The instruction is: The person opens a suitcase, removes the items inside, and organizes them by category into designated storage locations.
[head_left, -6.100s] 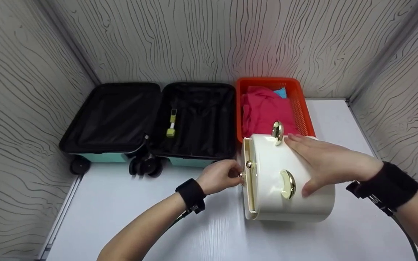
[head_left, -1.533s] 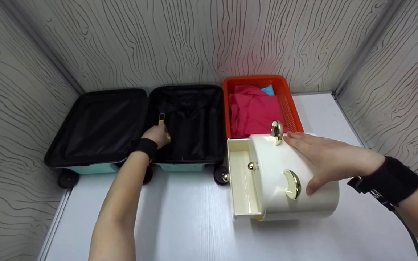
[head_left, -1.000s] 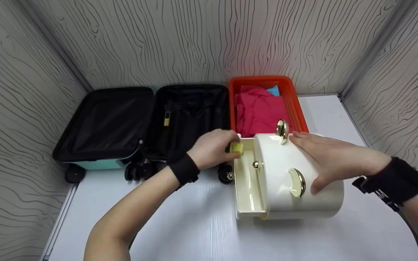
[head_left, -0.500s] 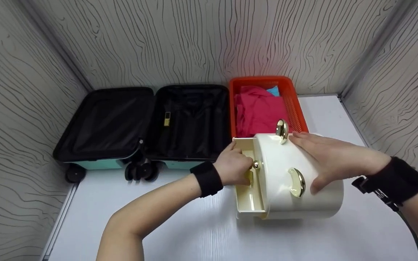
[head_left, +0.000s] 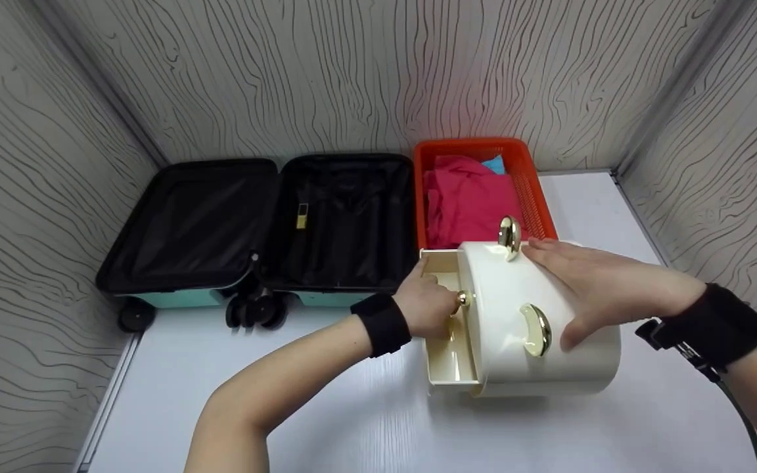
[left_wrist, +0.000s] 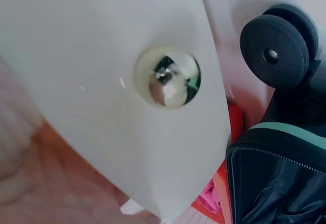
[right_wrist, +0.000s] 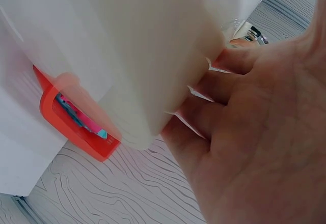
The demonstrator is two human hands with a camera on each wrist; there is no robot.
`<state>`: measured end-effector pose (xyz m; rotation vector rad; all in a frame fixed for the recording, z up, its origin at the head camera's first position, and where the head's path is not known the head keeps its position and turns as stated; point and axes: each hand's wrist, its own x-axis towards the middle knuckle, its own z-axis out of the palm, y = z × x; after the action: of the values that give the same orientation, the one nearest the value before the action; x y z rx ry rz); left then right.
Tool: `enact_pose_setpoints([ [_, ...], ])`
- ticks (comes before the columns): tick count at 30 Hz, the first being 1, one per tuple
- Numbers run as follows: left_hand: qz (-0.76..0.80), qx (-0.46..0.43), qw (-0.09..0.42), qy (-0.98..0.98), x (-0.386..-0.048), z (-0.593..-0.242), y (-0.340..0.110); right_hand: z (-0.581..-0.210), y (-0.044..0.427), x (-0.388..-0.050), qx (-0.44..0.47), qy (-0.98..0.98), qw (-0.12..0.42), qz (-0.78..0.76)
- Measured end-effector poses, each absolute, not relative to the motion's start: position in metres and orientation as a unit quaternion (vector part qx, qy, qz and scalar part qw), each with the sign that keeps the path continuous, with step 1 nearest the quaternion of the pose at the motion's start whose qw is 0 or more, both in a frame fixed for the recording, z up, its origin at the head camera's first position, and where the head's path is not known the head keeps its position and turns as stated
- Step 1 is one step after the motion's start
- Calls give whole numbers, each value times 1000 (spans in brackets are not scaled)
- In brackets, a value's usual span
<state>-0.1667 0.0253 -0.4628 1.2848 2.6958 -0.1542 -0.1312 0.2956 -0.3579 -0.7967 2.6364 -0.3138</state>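
Note:
A cream drum-shaped box point(head_left: 510, 368) with gold crescent handles stands on the table, and its drawer point(head_left: 441, 378) is pulled out to the left. My left hand point(head_left: 426, 305) reaches over the drawer's front wall, with curled fingers inside beside the round gold knob point(head_left: 463, 298). Those fingertips are hidden, so I cannot see what lies between them. In the left wrist view the drawer front shows its own gold knob point(left_wrist: 168, 76), with the palm beside it. My right hand point(head_left: 605, 292) rests on the box's curved top, fingers nearly straight; the right wrist view shows them against the cream wall point(right_wrist: 127, 46).
Behind stands an orange basket point(head_left: 539, 210) holding pink cloth point(head_left: 477, 203) and something blue. To the left lies an opened suitcase point(head_left: 352, 223) with black lining; a small yellow-edged tag point(head_left: 302, 217) lies in it, and its wheels point(head_left: 263, 309) stick out toward me.
My left hand pulled the drawer out, took a small yellow and white item from the suitcase and carried it right, down into the drawer. The right hand has stayed on the box.

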Motion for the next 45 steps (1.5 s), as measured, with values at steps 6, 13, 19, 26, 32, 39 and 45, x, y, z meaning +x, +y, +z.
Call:
enact_pose_setpoints([
  [6, 76, 424, 45, 901, -170, -453, 2, -358, 296, -132, -282, 935, 185, -111],
  [13, 186, 370, -28, 910, -164, -457, -37, -355, 299, -132, -278, 937, 186, -106],
  [19, 225, 320, 41, 919, -153, -479, -49, -354, 299, -131, -275, 938, 185, -105],
  [26, 242, 301, 73, 920, -149, -496, -45, -356, 298, -131, -279, 936, 185, -107],
  [32, 259, 301, 63, 916, -150, -500, -37, -357, 299, -130, -279, 936, 184, -112],
  [39, 289, 313, 71, 902, -151, -506, -17, -359, 299, -132, -284, 935, 181, -113],
  [45, 315, 304, 91, 894, -152, -509, -1, -360, 298, -132, -284, 935, 181, -113],
])
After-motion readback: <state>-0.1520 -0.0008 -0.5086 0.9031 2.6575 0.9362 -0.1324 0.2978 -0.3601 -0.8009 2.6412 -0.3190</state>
